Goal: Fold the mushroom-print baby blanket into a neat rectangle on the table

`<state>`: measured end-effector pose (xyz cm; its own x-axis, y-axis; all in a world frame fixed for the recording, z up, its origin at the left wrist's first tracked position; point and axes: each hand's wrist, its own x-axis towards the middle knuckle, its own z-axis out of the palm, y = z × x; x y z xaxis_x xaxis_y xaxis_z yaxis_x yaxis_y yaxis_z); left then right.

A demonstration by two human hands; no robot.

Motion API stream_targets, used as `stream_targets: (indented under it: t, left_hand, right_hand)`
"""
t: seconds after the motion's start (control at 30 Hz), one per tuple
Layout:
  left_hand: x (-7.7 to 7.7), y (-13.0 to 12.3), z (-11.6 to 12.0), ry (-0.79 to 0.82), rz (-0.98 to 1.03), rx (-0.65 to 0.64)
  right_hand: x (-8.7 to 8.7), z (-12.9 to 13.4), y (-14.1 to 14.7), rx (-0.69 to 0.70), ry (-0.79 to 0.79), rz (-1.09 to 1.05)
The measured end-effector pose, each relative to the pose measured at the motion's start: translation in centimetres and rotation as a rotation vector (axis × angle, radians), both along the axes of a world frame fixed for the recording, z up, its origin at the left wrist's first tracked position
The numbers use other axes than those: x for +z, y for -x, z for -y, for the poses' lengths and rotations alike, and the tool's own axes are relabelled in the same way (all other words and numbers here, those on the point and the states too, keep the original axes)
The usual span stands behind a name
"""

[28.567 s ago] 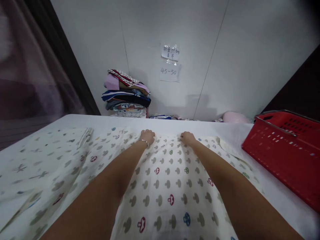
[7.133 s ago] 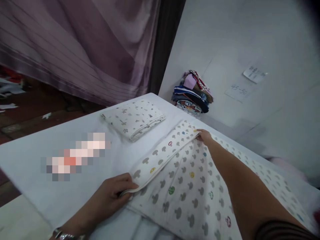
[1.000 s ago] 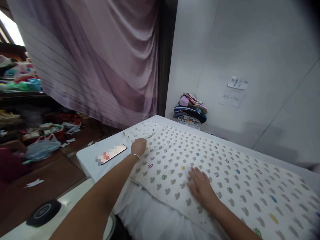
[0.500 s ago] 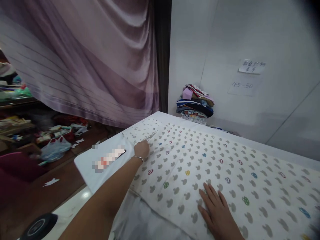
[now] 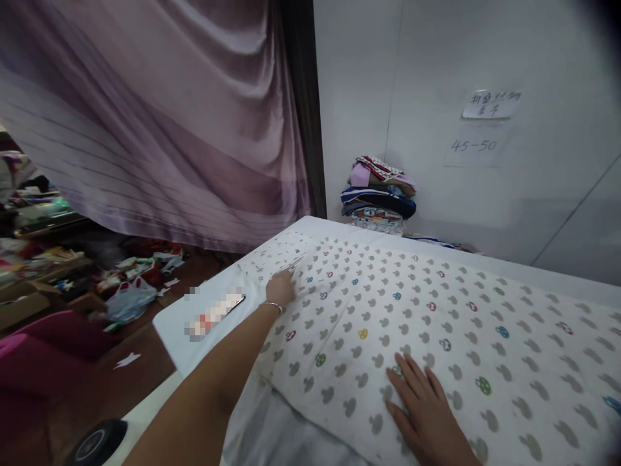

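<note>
A white cloth (image 5: 373,310) with grey mushroom-like shapes and a few coloured ones lies spread over the white table (image 5: 334,226). At its left edge my left hand (image 5: 281,289), with a bracelet at the wrist, is closed on the cloth, its fingertips partly hidden. My right hand (image 5: 421,404) rests flat on the patterned cloth near the front, fingers spread, holding nothing. Beyond my left hand lies another white fabric (image 5: 276,252) with small dark prints. A phone-like object (image 5: 216,315), partly blurred out, sits on the table left of my left forearm.
Folded clothes (image 5: 378,194) are stacked behind the table by the wall. A purple curtain (image 5: 208,129) hangs at the back left. Boxes and a plastic bag (image 5: 130,299) are on the left, with a pink object (image 5: 58,349) nearer. A round black object (image 5: 97,443) is at the lower left.
The camera view has turned slightly, so the background has shifted. My left hand has moved very slightly with the cloth edge; my right hand stays flat in nearly the same place.
</note>
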<state>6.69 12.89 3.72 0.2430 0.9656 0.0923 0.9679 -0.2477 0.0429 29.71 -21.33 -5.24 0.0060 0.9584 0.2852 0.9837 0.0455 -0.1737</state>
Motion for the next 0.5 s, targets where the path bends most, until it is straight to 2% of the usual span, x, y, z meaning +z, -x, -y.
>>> stream_targets:
  t: [0.1, 0.2, 0.5]
  left_hand:
    - [-0.3, -0.3, 0.9, -0.006, 0.027, -0.063]
    - [-0.3, -0.6, 0.9, 0.034, 0.068, -0.026]
    - [0.2, -0.9, -2.4, 0.154, 0.117, 0.128]
  right_hand:
    - [0.2, 0.0, 0.0, 0.002, -0.014, 0.014]
    - [0.3, 0.0, 0.0, -0.002, -0.012, 0.009]
    - [0.2, 0.1, -0.1, 0.009, -0.015, 0.017]
